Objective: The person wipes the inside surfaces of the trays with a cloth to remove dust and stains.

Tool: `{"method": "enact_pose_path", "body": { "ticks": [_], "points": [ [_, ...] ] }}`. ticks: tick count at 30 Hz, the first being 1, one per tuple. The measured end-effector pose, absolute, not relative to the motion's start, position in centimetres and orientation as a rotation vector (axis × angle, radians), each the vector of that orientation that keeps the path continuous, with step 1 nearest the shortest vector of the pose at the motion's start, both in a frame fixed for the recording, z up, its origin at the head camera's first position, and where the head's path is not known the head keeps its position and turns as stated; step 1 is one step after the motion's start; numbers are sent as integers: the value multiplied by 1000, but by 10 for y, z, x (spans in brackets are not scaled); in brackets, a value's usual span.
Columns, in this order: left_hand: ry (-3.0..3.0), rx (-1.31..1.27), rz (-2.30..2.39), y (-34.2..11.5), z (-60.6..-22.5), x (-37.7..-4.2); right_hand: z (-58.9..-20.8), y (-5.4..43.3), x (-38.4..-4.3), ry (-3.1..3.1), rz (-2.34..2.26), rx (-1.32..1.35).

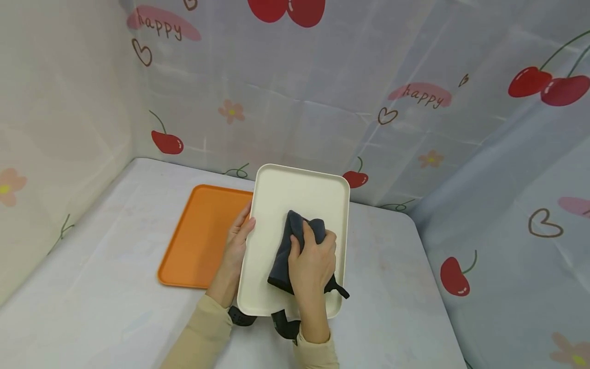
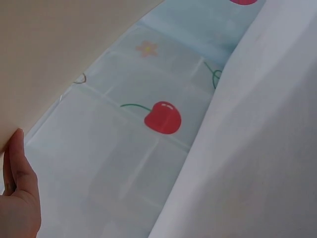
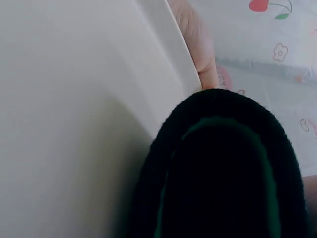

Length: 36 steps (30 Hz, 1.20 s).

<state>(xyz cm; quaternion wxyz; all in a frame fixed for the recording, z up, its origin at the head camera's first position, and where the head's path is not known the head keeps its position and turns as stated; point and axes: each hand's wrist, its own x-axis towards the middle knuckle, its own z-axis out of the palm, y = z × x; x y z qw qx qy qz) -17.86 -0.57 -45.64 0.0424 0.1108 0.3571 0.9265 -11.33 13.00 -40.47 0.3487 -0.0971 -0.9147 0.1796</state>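
A cream-white tray (image 1: 299, 189) is held up off the table, tilted toward me. My left hand (image 1: 237, 243) grips its left edge, thumb on the front; in the left wrist view the hand (image 2: 20, 193) is at the underside of the tray (image 2: 59, 54). Against the tray's face, my right hand (image 1: 313, 261) holds a bunched dark grey cloth (image 1: 283, 261) with black trim and a loop at its lower right. In the right wrist view a dark rounded shape fills the foreground, hiding the right fingers; beyond it are the tray (image 3: 74, 74) and the left hand (image 3: 195, 39).
An orange tray (image 1: 198, 241) lies flat on the white-covered table (image 1: 387, 287), partly behind the left hand and the cream tray. Curtains (image 1: 295, 102) printed with cherries, hearts and flowers stand along the back and both sides.
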Motion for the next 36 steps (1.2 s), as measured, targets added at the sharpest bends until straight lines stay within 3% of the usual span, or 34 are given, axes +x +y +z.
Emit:
{"method": "enact_pose_path", "body": {
  "ticks": [16, 36],
  "points": [
    [1159, 428, 2785, -1, -459, -175, -401, 84, -112, -2386, 374, -2],
    [911, 450, 2850, -4, -457, -177, -405, 91, -116, -2423, 499, 7]
  ]
}}
